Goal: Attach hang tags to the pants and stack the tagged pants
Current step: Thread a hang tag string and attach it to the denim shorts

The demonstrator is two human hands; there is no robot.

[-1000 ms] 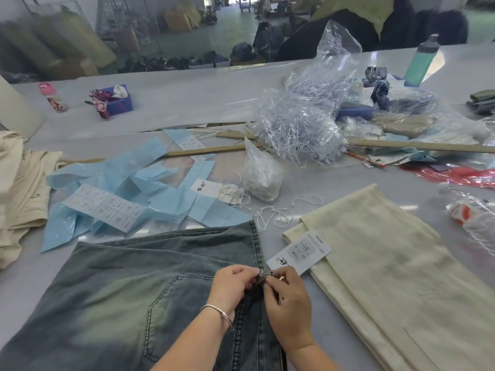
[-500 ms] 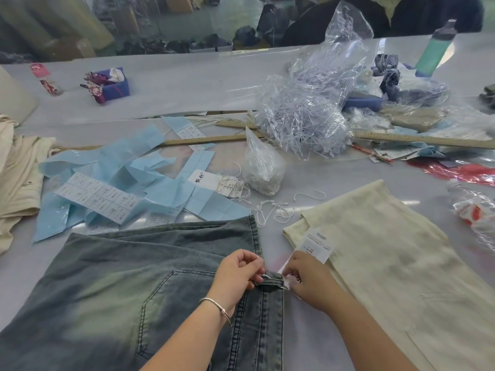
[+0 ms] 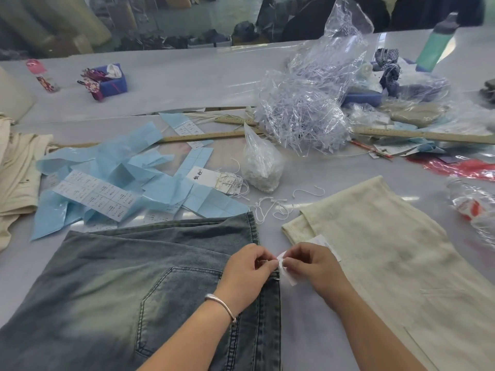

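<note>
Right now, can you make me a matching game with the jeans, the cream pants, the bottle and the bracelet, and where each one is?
Things:
1. jeans
2. cream pants
3. bottle
4. bracelet

Places:
A. on the left wrist
B. far right, standing on the table
C. under the left hand
D. right of the right hand

Pairs: 1-C, 2-D, 3-B, 4-A

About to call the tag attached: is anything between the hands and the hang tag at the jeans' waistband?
Nothing visible is. The left hand pinches the white string and the right hand pinches the hang tag at the edge of the jeans. Loose strings and the cream pants lie off to the side.
</note>
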